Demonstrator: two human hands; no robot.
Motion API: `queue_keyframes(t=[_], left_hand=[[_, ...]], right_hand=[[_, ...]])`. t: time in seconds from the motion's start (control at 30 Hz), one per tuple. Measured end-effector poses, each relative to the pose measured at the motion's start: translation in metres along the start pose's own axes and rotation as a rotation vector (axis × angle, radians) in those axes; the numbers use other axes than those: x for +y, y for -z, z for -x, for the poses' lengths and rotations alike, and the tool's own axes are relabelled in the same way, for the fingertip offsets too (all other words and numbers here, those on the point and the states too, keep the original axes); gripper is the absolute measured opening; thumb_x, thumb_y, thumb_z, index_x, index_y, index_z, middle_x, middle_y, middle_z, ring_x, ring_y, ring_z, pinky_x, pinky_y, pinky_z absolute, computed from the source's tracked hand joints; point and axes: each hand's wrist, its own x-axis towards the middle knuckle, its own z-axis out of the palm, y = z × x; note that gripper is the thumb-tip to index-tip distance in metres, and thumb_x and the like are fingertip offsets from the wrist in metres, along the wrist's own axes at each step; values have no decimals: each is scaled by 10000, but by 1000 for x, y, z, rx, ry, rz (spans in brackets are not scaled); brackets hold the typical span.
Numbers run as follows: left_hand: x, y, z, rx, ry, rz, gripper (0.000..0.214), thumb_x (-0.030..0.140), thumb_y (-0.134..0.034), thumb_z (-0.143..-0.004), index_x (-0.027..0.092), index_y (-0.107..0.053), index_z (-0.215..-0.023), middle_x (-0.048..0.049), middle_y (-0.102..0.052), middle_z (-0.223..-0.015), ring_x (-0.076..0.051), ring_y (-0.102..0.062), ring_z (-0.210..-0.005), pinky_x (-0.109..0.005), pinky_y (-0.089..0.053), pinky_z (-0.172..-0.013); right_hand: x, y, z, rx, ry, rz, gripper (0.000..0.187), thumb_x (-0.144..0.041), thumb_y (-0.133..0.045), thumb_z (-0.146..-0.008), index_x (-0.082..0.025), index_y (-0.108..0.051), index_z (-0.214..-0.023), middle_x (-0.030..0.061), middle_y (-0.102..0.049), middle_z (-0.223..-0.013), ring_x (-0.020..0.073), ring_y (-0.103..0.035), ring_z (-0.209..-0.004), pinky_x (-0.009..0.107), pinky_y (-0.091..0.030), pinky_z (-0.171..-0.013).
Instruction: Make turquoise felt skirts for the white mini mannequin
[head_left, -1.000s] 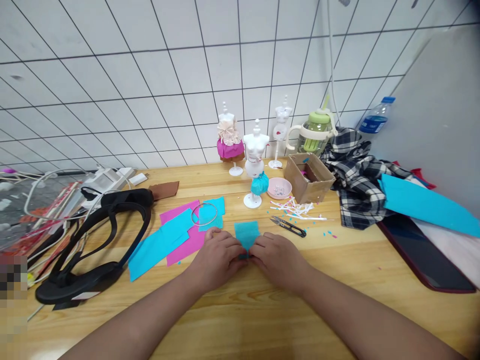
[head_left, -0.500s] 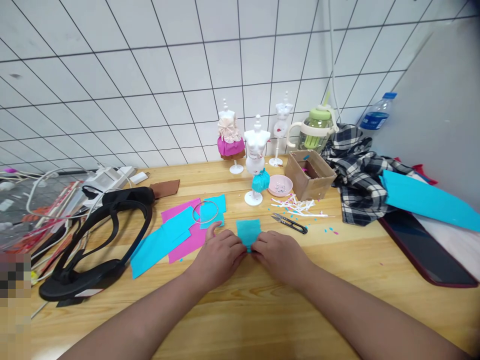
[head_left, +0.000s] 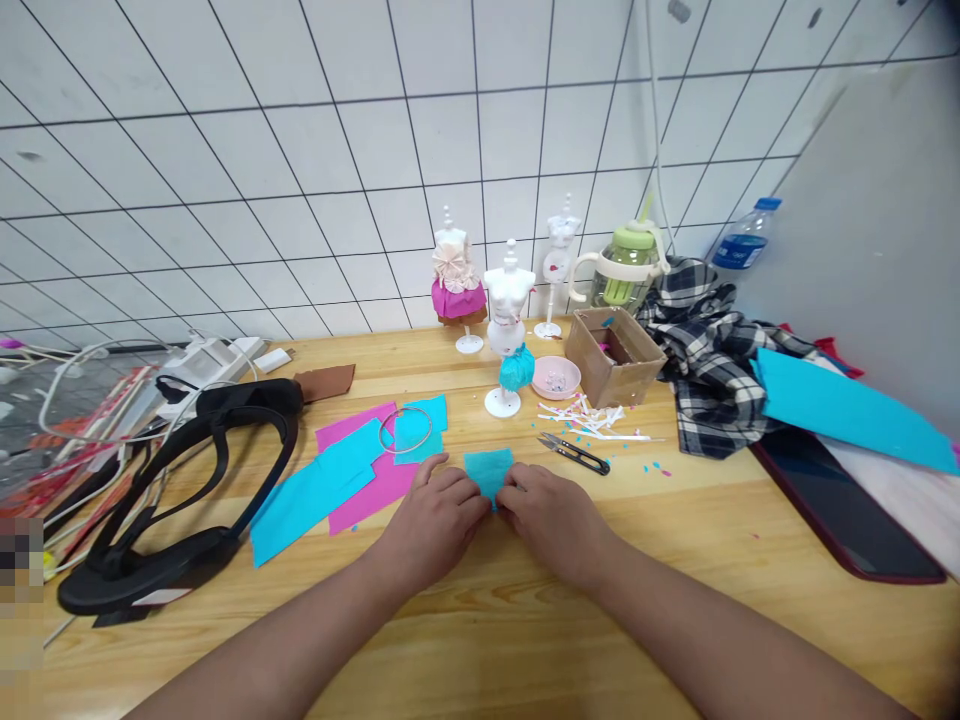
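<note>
The left hand (head_left: 433,515) and right hand (head_left: 553,515) seem to pinch the near edge of the turquoise square (head_left: 489,468), just at their twelve o'clock, though knuckles hide the contact. Uneven tugging could skew that edge, and sliding into the thread snips (head_left: 576,454) at the right hand's one o'clock could nick a finger.

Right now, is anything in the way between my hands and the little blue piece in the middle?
No, nothing visible is in the way: the left hand and right hand both have fingers at the blue piece's near edge. The snips lie off to its right.
</note>
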Motion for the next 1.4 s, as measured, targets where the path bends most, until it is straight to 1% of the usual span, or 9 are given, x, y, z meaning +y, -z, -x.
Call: queue_keyframes(t=[0.23, 0.33, 0.4, 0.5, 0.6, 0.8, 1.0, 1.2, 1.4], left_hand=[[-2, -2, 0, -12, 26, 38, 224, 183, -459, -930, 232, -677, -936, -15, -664, -808, -176, -576, -836, -495, -257, -1058], [-1, -1, -1, -5, 28, 50, 230, 193, -462, -932, 231, -687, -911, -17, -655, -799, -175, -570, -822, -493, -282, -1042], [0, -1, -2, 2, 24, 46, 224, 197, -470, -926, 223, -687, -877, -29, -655, -832, -189, -564, -856, -473, -335, -997], [0, -2, -3, -13, 18, 39, 213, 216, -469, -925, 197, -671, -859, -58, -653, -901, -216, -555, -917, -392, -429, -851], [-1, -4, -2, -67, 22, 31, 203, 231, -469, -926, 189, -657, -861, -58, -649, -859, -215, -563, -865, -363, -445, -763], [-1, -6, -2, -47, 67, 47, 182, 229, -490, -924, 190, -668, -918, -52, -662, -845, -221, -565, -846, -378, -442, -761], [0, -4, -2, -20, 39, 63, 206, 206, -489, -923, 199, -692, -890, -62, -656, -889, -223, -556, -909, -375, -431, -790], [0, -5, -2, -53, 72, 47, 204, 241, -480, -934, 198, -678, -918, -54, -664, -841, -218, -568, -861, -379, -434, -780], [1, -5, -3, -71, 83, 45, 227, 253, -469, -940, 196, -680, -879, -53, -653, -835, -220, -562, -845, -369, -438, -750]], right_hand=[[1, 1, 1, -3, -12, 12, 140, -176, -473, -930, -203, -599, -875, 31, -629, -858, 193, -587, -824, 282, -413, -671], [1, 1, 1, 3, -4, 11, 150, -188, -475, -933, -209, -602, -856, 29, -626, -880, 196, -580, -844, 287, -419, -693], [1, 1, 1, 13, -1, 19, 144, -185, -483, -927, -211, -601, -848, 32, -621, -908, 200, -571, -869, 287, -420, -706], [1, 1, 1, 5, 0, 17, 144, -167, -476, -926, -208, -594, -853, 33, -619, -905, 196, -564, -872, 285, -415, -713], [1, 2, 1, -20, -8, -2, 141, -154, -465, -927, -206, -587, -878, 30, -624, -881, 190, -566, -852, 284, -408, -714], [3, 1, 0, -18, -15, -16, 170, -189, -438, -951, -203, -597, -892, 38, -624, -896, 188, -564, -869, 287, -402, -743], [2, 2, 1, -9, -1, 23, 161, -184, -455, -941, -207, -592, -862, 35, -615, -894, 187, -567, -848, 280, -398, -699], [2, 1, 2, -7, -22, 8, 116, -201, -472, -936, -204, -581, -898, 21, -625, -880, 185, -590, -819, 284, -396, -662], [3, 0, 1, 17, -6, 27, 158, -199, -471, -936, -210, -590, -834, 24, -607, -878, 184, -579, -827, 276, -379, -660]])
